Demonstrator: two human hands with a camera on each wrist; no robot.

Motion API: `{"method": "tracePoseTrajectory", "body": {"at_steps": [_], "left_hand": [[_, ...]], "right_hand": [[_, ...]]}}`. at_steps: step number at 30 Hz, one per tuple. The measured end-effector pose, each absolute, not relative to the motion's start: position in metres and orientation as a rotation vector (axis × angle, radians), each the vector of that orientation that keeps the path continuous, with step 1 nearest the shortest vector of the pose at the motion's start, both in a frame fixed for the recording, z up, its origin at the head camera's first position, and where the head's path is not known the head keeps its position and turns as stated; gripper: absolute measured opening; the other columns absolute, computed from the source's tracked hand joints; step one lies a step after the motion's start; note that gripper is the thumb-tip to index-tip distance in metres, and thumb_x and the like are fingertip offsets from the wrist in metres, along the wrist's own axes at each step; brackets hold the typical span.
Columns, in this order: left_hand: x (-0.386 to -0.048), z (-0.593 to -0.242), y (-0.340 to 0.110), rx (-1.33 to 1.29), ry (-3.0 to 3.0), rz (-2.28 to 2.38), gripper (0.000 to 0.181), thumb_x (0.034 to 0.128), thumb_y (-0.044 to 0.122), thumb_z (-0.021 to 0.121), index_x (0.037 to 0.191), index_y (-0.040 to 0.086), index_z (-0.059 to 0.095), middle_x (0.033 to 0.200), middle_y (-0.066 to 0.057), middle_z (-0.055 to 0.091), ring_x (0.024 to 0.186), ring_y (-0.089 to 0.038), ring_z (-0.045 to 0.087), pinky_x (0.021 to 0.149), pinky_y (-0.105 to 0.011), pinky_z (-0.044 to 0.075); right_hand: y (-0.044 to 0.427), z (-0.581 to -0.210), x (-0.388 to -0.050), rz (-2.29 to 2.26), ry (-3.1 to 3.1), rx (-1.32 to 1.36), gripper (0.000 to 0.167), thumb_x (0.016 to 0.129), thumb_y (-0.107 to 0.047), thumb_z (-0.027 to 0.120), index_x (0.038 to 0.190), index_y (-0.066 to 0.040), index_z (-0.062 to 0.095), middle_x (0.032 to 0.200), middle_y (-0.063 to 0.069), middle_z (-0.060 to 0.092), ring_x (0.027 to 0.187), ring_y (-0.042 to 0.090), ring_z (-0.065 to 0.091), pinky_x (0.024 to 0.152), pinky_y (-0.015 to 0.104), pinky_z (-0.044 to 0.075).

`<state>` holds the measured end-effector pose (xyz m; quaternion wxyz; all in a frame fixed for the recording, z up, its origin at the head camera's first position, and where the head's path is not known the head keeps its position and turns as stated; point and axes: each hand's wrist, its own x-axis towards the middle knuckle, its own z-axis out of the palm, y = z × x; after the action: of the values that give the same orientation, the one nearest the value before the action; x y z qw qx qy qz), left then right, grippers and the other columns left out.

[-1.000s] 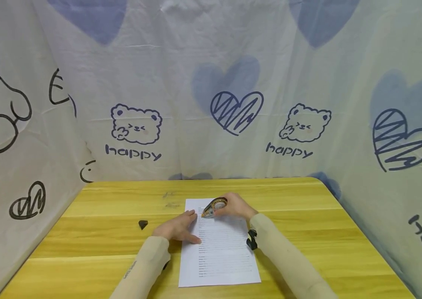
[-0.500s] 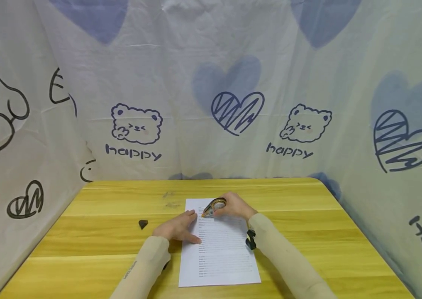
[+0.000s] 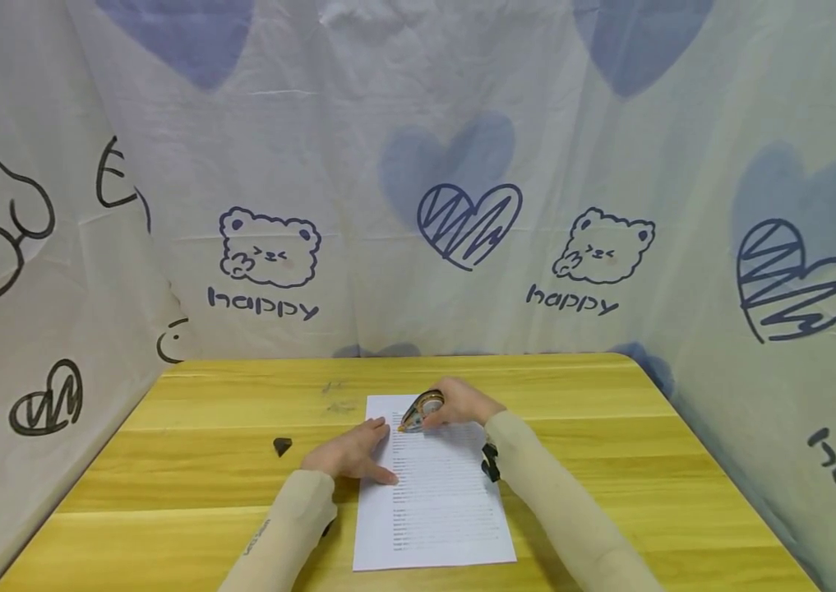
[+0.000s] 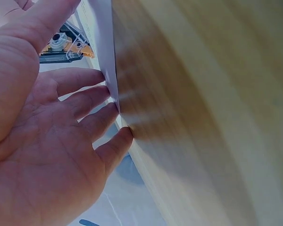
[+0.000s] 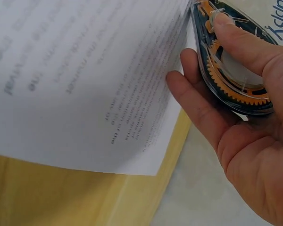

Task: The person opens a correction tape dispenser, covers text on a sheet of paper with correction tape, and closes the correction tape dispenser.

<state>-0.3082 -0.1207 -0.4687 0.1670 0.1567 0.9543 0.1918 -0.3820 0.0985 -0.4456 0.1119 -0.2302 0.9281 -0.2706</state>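
Observation:
A white sheet of printed paper (image 3: 436, 526) lies on the wooden table. My left hand (image 3: 349, 454) rests on its left edge, thumb and fingers spread. The left wrist view has those fingertips touching the edge of the paper, the fingers (image 4: 89, 101) nearly straight. Near the top left of the text, my right hand (image 3: 462, 403) holds a correction tape dispenser (image 3: 423, 409), its orange tip down at the sheet. Seen from the right wrist, the dispenser (image 5: 236, 70) has a clear case with orange gears, and the thumb (image 5: 240, 44) presses on its side.
A small black piece (image 3: 282, 446) lies on the table (image 3: 188, 485) left of the paper. Faint dark marks (image 3: 339, 406) show on the tabletop behind it. A white cloth (image 3: 381, 312) printed with hearts and bears hangs behind the table and along both sides.
My right wrist and forearm have shifted slightly left, and the correction tape dispenser's body has tilted a little, its tip staying at nearly the same spot. The left hand keeps its place.

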Motion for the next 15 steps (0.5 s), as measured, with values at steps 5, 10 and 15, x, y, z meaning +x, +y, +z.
{"method": "tracePoseTrajectory", "body": {"at_steps": [5,10,15], "left_hand": [[-0.3079,-0.4683,-0.1194,0.455,2.721,0.527,0.093,0.0786,0.042,0.081,0.151,0.005,0.036,0.162,-0.013,0.025,0.15,-0.032,0.023,0.121,-0.049,0.023],[-0.3068,-0.4678,-0.1188,0.458,2.726,0.519,0.091,0.0787,0.041,0.081,0.15,0.004,0.038,0.161,-0.014,0.026,0.149,-0.032,0.023,0.121,-0.049,0.024],[-0.3069,-0.4684,-0.119,0.45,2.73,0.517,0.091,0.0785,0.04,0.082,0.149,0.003,0.038,0.161,-0.014,0.027,0.149,-0.033,0.024,0.121,-0.049,0.024]], "right_hand": [[0.0979,-0.4448,-0.383,-0.77,2.734,-0.701,0.03,0.078,-0.022,0.084,0.101,-0.007,0.072,0.082,0.0,0.069,0.07,0.012,0.059,0.062,0.024,0.05],[0.0987,-0.4446,-0.3815,-0.794,2.709,-0.711,0.024,0.079,-0.019,0.083,0.096,-0.006,0.072,0.078,0.0,0.068,0.065,0.011,0.057,0.058,0.024,0.049],[0.1011,-0.4457,-0.3813,-0.815,2.704,-0.725,0.021,0.079,-0.017,0.083,0.093,-0.006,0.072,0.076,0.0,0.068,0.063,0.01,0.054,0.057,0.023,0.047]]}}
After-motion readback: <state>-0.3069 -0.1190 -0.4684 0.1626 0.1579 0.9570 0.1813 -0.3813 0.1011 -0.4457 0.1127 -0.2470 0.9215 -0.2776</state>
